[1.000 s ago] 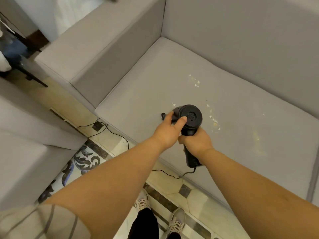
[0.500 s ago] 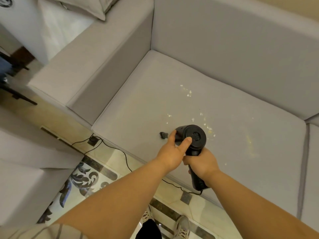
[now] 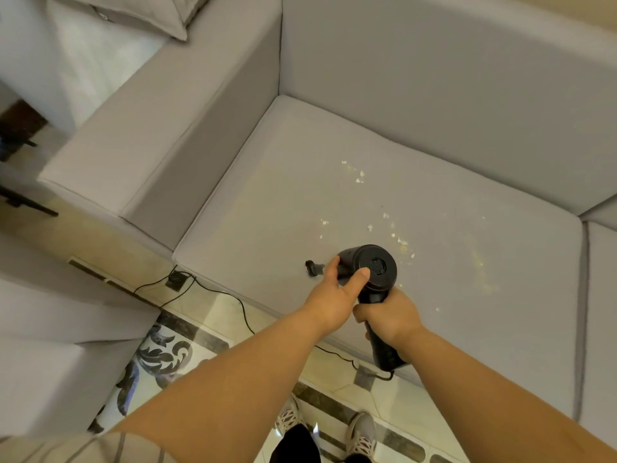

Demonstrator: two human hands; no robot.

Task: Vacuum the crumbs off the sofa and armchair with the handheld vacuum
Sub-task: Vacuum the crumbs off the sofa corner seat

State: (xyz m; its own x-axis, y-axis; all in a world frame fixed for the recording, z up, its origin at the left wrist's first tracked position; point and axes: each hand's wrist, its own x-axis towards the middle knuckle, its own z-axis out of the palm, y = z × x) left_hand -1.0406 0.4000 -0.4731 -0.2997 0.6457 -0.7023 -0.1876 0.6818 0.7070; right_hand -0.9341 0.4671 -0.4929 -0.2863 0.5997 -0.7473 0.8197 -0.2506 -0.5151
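A black handheld vacuum (image 3: 375, 269) hovers over the grey sofa seat cushion (image 3: 273, 208), its round rear end facing me. My right hand (image 3: 389, 315) grips its handle. My left hand (image 3: 334, 292) holds the vacuum's body, thumb laid on the round end; its fingers hide most of the narrow nozzle, whose tip (image 3: 312, 265) sticks out to the left near the cushion. Pale crumbs (image 3: 397, 237) lie scattered just beyond the vacuum, a second small patch of crumbs (image 3: 357, 175) lies farther back, and a yellowish smear (image 3: 480, 265) marks the cushion to the right.
The sofa's wide armrest (image 3: 160, 142) rises on the left and its backrest (image 3: 434, 95) behind. A black cord (image 3: 240, 309) runs from the handle across the tiled floor to a floor socket (image 3: 177, 279). Another grey seat (image 3: 50, 345) stands at lower left. My shoes (image 3: 360, 436) show below.
The view has tilted up and pulled back, showing more backrest and armrest. Both hands and the vacuum keep the same hold, sitting slightly nearer the cushion's front edge.
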